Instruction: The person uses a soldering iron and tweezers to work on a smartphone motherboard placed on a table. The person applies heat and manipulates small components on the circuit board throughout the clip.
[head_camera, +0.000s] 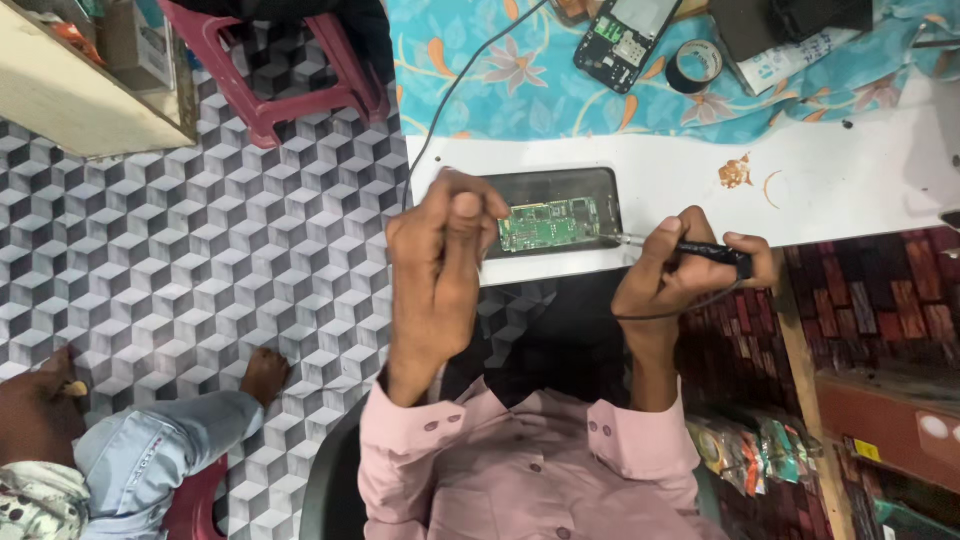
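Note:
A green circuit board (550, 223) lies on a dark rectangular mat (556, 186) at the near edge of a white table (850, 185). My left hand (440, 265) pinches the board's left end with thumb and fingers. My right hand (690, 272) grips a black soldering iron (705, 250), its metal tip touching the board's right edge. A thin cable loops from the iron under my right wrist.
An opened phone (628, 38), a roll of black tape (695, 65) and a blue flowered cloth (540, 85) lie further back. A black cable (450, 95) runs across the cloth. A red stool (270, 70) stands on the patterned floor; another person's leg (170, 435) is at lower left.

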